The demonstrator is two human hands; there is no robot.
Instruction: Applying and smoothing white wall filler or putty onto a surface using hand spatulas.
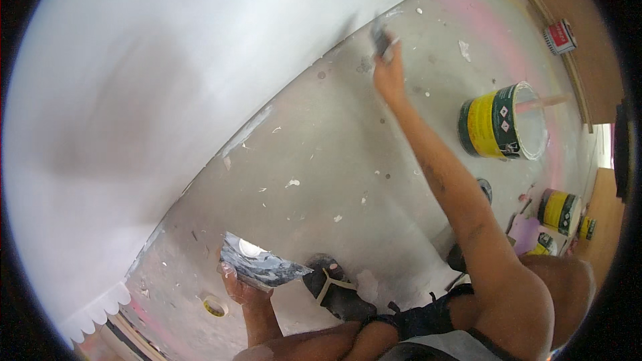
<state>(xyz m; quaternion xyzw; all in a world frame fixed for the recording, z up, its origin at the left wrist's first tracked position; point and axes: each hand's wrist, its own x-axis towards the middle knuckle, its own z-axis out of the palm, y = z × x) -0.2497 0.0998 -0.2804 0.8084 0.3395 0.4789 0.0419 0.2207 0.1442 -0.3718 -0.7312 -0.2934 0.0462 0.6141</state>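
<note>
One black shoe point(344, 297), pale straps crossing it, planted on the grey floor point(321, 167) at the person's near side.

One left hand point(244, 287), bare, just beside the shoe; fingers closed around the end of a flat board point(277, 269), gripping it. Board smeared grey and black, with a white patch near its upper edge; held between the shoe and the floor's edge along the white wall-like surface point(167, 73).

One roll of tape point(212, 310), yellowish, lying on the floor just beside the left wrist.

One purple sheet point(525, 232), near the floor's right-hand edge, beyond the person's arm.

One smaller bucket point(558, 210), yellow and dark, tipped in view, beside the sheet; one small can point(588, 228) of like colours next to it.

One large bucket point(491, 124), yellow and dark green, pale inside, a stick point(545, 102) projecting from its mouth; on the floor, well apart from the white surface.

One right hand point(390, 77), bare, arm extended; fingers closed on a dark flat tool point(381, 40), blurred, close to the floor's edge at the white surface. Contact cannot be told.

One red-and-white tin point(560, 37), by the floor's far right edge, against a brown board-like panel point(592, 7).
</note>
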